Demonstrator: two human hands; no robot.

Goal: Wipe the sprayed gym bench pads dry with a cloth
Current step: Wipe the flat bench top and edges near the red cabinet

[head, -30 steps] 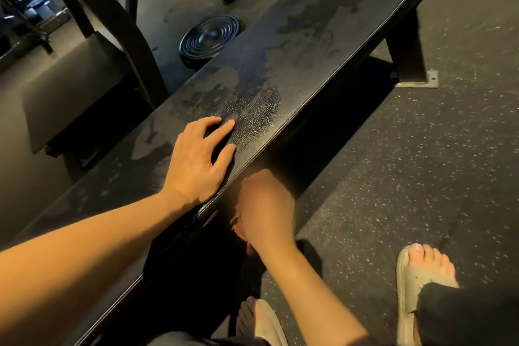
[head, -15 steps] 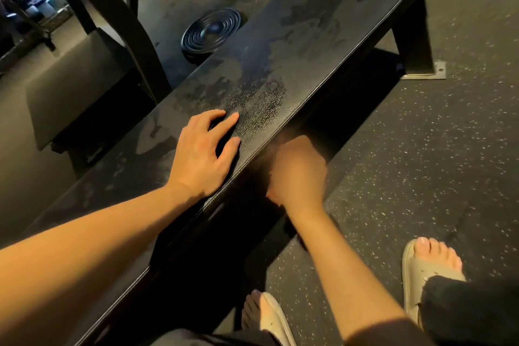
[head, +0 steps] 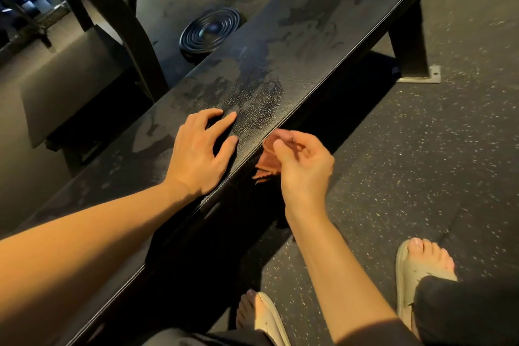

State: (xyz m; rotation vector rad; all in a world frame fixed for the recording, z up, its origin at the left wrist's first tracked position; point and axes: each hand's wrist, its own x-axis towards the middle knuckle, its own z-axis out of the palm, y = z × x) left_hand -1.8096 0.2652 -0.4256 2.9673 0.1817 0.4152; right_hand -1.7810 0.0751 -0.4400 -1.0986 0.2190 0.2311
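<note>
Since half a second ago my right grip [head: 304,168] has come up from the dark side of the bench [head: 351,36] to its near edge and has turned, so the cloth [head: 268,161] now shows; my left grip [head: 200,152] has stayed at nearly the same place. The left grip lies released on the pad, fingers spread and a little arched, holding nothing. The right grip pinches the orange-brown cloth between thumb and fingers; the cloth hangs bunched just beside the edge, a little under the top, and I cannot tell if it touches the side. I judge that I am at the step of bringing the cloth up, before a stroke on the top. Fine drops [head: 258,95] lie just ahead of my left fingers, and larger wet patches [head: 311,17] lie further along, so most of the pad seems not yet dry. The next move calls for lifting the cloth over the edge, laying it flat, and pressing along the pad toward the far end. I can read no brand, label or writing; the plate [head: 209,32] on the floor shows only rings.
</note>
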